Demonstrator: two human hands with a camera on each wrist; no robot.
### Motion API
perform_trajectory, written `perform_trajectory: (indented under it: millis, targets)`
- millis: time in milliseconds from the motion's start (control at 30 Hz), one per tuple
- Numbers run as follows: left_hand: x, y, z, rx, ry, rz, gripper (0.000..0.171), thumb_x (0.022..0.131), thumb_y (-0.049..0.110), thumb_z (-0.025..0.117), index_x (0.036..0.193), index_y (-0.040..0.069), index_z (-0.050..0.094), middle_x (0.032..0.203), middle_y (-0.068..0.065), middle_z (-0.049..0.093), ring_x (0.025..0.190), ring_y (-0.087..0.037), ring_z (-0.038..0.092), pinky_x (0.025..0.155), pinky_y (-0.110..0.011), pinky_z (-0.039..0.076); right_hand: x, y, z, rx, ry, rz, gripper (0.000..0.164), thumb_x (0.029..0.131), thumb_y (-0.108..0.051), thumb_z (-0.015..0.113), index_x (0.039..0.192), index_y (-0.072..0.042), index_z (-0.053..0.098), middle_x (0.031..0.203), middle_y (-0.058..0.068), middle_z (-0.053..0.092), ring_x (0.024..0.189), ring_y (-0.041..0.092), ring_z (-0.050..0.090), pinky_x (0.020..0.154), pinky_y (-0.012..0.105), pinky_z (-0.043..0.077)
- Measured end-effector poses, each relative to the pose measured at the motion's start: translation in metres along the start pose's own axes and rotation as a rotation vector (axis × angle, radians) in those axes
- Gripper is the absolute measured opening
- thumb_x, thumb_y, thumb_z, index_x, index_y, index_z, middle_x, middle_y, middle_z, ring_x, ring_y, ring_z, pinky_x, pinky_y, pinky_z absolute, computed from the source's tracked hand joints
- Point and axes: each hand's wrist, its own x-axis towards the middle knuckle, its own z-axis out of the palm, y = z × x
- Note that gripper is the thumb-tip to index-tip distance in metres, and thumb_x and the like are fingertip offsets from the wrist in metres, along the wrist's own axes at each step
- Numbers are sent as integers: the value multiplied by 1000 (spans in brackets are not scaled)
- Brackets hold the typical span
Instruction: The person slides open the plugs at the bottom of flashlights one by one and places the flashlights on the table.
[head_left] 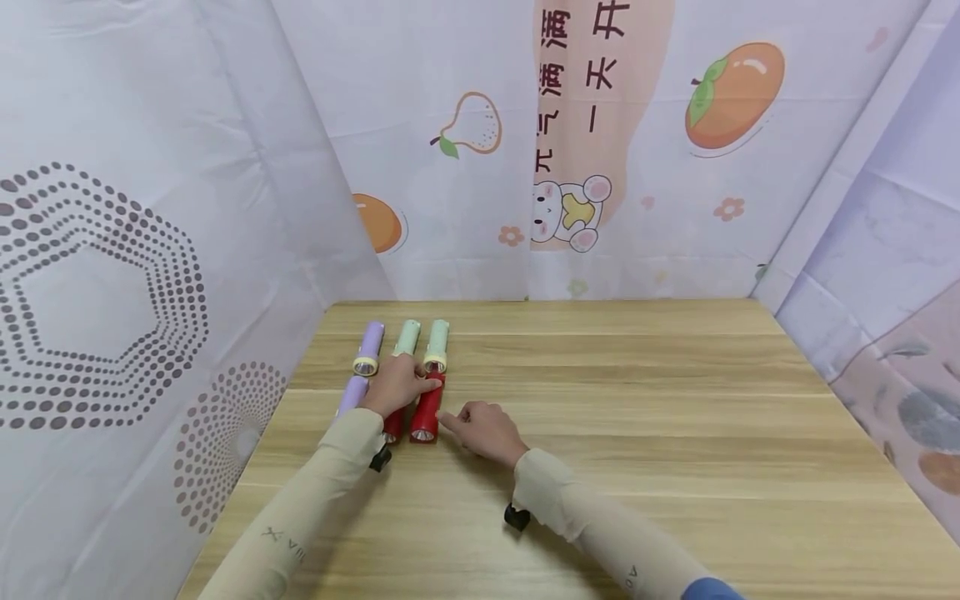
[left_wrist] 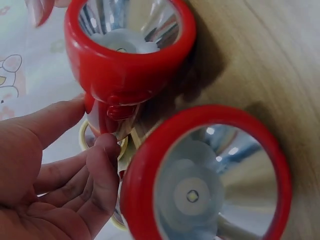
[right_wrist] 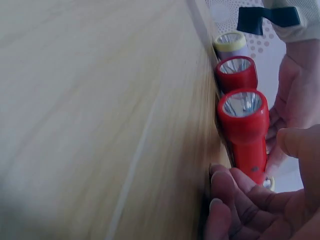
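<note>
Flashlight (head_left: 427, 410), glossy red, flared, left hand (head_left: 395, 385) pinching, grained tabletop (head_left: 637, 417)

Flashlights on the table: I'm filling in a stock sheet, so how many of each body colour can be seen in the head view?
Purple flashlights: 2
Light green flashlights: 2
Red flashlights: 2
Total: 6
</note>
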Motion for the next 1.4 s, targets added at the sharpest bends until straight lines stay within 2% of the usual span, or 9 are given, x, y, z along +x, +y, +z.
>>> perform_trajectory:
  millis: [200,300,600,833,1100,1233,1400]
  targets:
    - [3,3,-1,15,-15,-23,25,92,26,81,88,2,77,63,-1,64,55,-12,55,51,-24,45,8,-11,10,-66,19,43,60,93,-69,58,63,-17,55,49,-6,43,47,11,40,45,27,30]
    - [4,4,-1,23,-29,-32,25,92,27,80,89,2,78,65,-1,66,56,-13,58,52,-25,47,11,-16,13,-44,2,49,62,92,-68,60,59,-17,50,47,-5,40,45,12,38,43,27,28]
    - [6,5,1,37,-83,-43,25,94,27,77,94,2,79,68,-2,67,57,-13,59,53,-25,48,13,-23,22,11,-12,89,59,93,-62,65,57,-16,54,44,-5,45,42,14,42,41,27,31]
    - [5,6,0,46,-83,-42,25,95,28,77,94,3,79,66,-2,67,54,-12,58,51,-24,47,16,-25,24,112,-9,101,57,91,-54,73,55,-16,50,44,-5,44,41,14,40,39,26,29]
    - [5,3,0,59,-75,-23,29,97,26,75,75,7,74,52,0,58,45,-10,53,45,-21,42,21,-22,26,177,-47,79,55,92,-46,75,55,-16,47,45,-5,45,41,12,40,38,24,33]
    - [6,1,-1,25,-74,-23,31,98,24,73,72,7,73,51,-1,58,44,-10,54,45,-22,42,22,-19,26,191,-62,65,52,93,-44,75,58,-16,50,47,-4,47,42,12,41,39,24,33]
    - [6,1,-4,-61,-71,-46,29,100,25,70,79,5,75,57,-6,64,50,-14,59,48,-24,46,22,-18,23,218,-84,39,44,94,-42,75,66,-13,56,51,-2,50,43,11,42,39,24,35]
